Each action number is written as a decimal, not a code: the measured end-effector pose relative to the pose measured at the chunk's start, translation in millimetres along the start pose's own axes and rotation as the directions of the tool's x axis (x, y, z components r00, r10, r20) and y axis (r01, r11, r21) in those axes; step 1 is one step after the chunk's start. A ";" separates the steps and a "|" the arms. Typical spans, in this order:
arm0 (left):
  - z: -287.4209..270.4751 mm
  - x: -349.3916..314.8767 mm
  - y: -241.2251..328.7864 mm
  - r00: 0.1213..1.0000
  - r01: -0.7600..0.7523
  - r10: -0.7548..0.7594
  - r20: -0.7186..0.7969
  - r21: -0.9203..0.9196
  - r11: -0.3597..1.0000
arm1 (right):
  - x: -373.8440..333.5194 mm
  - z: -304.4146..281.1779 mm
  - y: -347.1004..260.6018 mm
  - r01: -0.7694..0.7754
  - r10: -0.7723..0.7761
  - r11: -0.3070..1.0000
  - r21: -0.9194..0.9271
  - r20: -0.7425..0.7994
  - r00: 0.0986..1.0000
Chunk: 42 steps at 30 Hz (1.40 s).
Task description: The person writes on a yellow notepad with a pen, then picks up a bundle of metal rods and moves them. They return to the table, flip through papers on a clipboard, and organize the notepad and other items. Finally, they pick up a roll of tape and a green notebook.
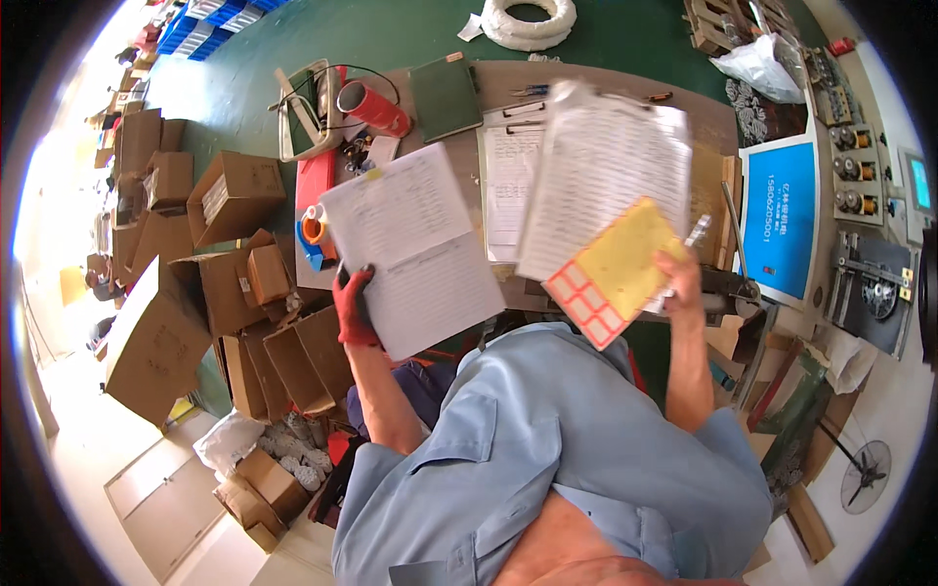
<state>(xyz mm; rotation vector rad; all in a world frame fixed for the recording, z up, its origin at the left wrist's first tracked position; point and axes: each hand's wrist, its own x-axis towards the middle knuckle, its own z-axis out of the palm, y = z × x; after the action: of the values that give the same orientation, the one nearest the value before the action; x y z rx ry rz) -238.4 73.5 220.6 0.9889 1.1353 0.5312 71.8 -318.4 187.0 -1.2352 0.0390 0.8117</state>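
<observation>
My left hand (355, 311), in a red glove with dark fingertips, grips the lower left edge of an open notebook (415, 249) with lined, handwritten pages. My bare right hand (677, 280) is closed on a yellow label sheet (625, 259) that has red-bordered white labels at its lower left end. A whitish, slim object (698, 232) sticks out of the same hand; its kind is unclear. Just beyond the yellow sheet is a blurred stack of written papers (596, 166), and I cannot tell whether my right hand holds it too. Under that stack lies a clipboard with a written form (506, 186).
On the desk stand a red cylindrical can (373, 109), a tool bin (311, 107) and a dark green book (445, 96). Open cardboard boxes (234, 195) crowd the left side. At the right are a blue panel (779, 223) and machinery (873, 288). A white coil (529, 21) lies far ahead.
</observation>
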 end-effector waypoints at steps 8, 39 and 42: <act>125.6 91.9 -96.3 0.888 0.187 -0.197 0.416 0.066 0.980 | -27.3 -39.5 -44.8 0.236 -0.226 0.970 0.062 -0.143 0.964; 141.6 91.2 -168.5 0.982 -0.019 -0.105 0.159 0.630 0.776 | 54.6 30.2 81.6 -0.099 0.117 0.264 -0.960 -0.070 0.991; 151.7 94.9 -165.5 0.971 0.068 -0.189 0.145 0.592 0.803 | 79.5 11.4 93.7 -0.134 -0.004 0.279 -0.951 -0.141 0.990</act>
<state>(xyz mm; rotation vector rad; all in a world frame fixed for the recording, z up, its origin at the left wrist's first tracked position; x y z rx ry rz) -83.3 9.3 43.9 1.4468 1.1987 -0.0521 72.0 -258.2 79.3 -2.5021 -0.3890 0.8325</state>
